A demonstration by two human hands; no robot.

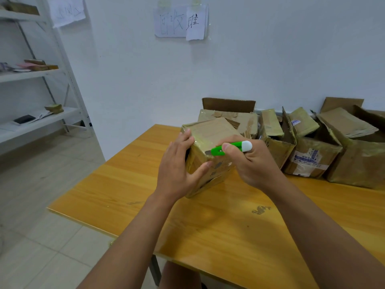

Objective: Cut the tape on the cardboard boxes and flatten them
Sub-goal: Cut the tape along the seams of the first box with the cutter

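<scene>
At the far left a white metal shelving unit stands against the wall, with small flat items and papers on its tiers, too blurred to make out. On the wall to its right hang taped paper sheets with handwritten characters. Below them a yellow wooden table reaches out from the wall over a tiled floor. The left hand grasps a small tape-wrapped cardboard box, which is tilted on the table with one lower edge touching the wood; the fingers are laid along its left face and top left corner, and the thumb presses its near face. The right hand is curled around a green utility knife with a white end cap, thumb on top of the handle. The short blade points left and lies at the box's near top edge, seemingly touching the tape there, though the contact is hard to judge from this angle. Behind the held box lies another taped box with torn tape on top. To the right, along the back of the table, sit open cartons just beside one another, holding flattened cardboard pieces and small wrapped packets standing on edge.
</scene>
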